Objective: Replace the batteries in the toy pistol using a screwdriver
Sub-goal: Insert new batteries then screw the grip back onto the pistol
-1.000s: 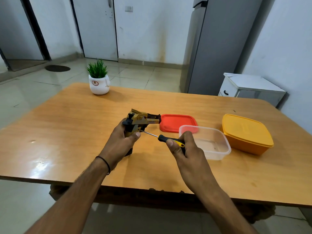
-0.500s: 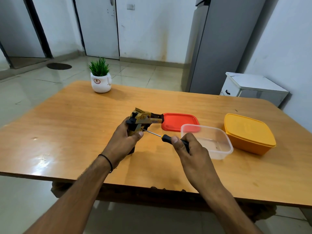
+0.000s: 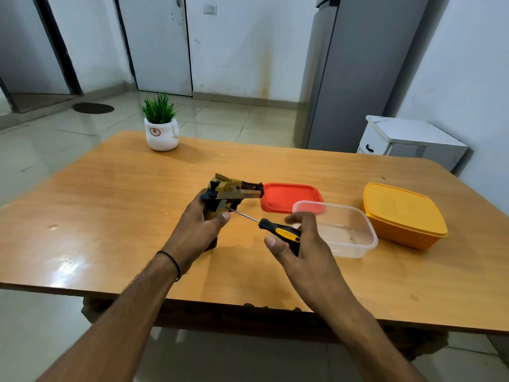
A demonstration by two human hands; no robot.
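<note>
- In front of you stands a wooden table with a glossy orange-brown top; light glares off its near left part.
- At its far left you see a small green plant in a white pot.
- Right of centre a red lid lies flat.
- Just near of that lid sits a clear, lidless plastic container, overlapping the lid's near right corner from your view.
- To the right, just beside the clear one, rests a closed orange container.
</note>
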